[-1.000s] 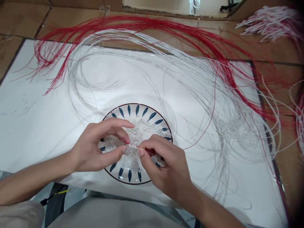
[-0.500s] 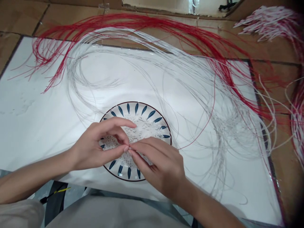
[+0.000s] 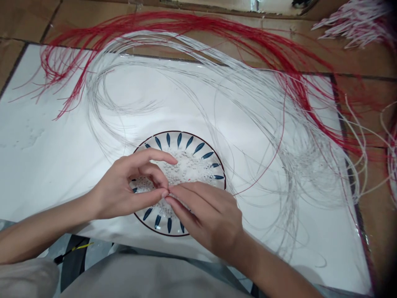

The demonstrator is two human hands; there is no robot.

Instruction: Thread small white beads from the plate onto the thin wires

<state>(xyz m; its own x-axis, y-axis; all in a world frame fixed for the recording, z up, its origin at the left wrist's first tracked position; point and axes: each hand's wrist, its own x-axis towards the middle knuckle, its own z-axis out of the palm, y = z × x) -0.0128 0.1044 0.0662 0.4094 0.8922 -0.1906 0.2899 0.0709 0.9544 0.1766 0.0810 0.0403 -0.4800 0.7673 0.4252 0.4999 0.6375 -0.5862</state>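
Your left hand (image 3: 120, 190) and right hand (image 3: 207, 215) are both over the plate (image 3: 178, 134), fingertips (image 3: 167, 193) meeting just above its middle. Left hand half curled, thumb and forefinger pinched inward; right hand's fingers lie nearly straight, drawn together against the left fingertips. You may be gripping something tiny between them, but you cannot tell from this view. Under your palms, small white beads (image 3: 186, 165) lie heaped on the plate, which has a ring of blue leaf marks and a dark rim. Fine white wires (image 3: 235, 99) loop past your right hand, well out beyond the fingers, with one red strand (image 3: 273, 157) curving down near its knuckles. Red wires (image 3: 186, 22) sweep above both hands, beyond the plate. A bunch of red-and-white wire pieces (image 3: 356, 27) sits far off past your right hand. White sheet (image 3: 46, 165) under the plate, on cardboard (image 3: 18, 58).
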